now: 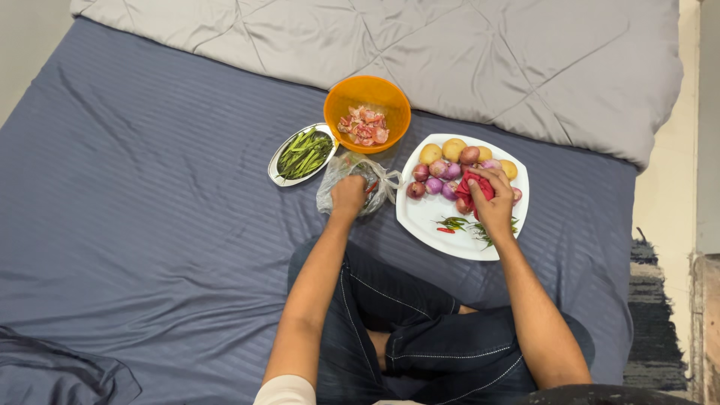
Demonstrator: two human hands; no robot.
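Note:
I sit cross-legged on a bed with a blue-grey sheet (pixel 150 225). My left hand (pixel 348 196) rests closed on a clear plastic bag (pixel 334 186) that lies just below an orange bowl (pixel 341 96) of pink-red cut pieces. My right hand (pixel 491 201) is on a white square plate (pixel 427 217) and grips a red net bag (pixel 472 187) beside purple onions (pixel 439 171) and yellow potatoes (pixel 442 150). Green and red chillies (pixel 452 223) lie on the plate's near side.
A small steel tray (pixel 279 171) of green beans sits left of the orange bowl. A grey quilt (pixel 450 52) covers the far end of the bed. The floor and a dark mat (pixel 656 315) lie to the right of the bed.

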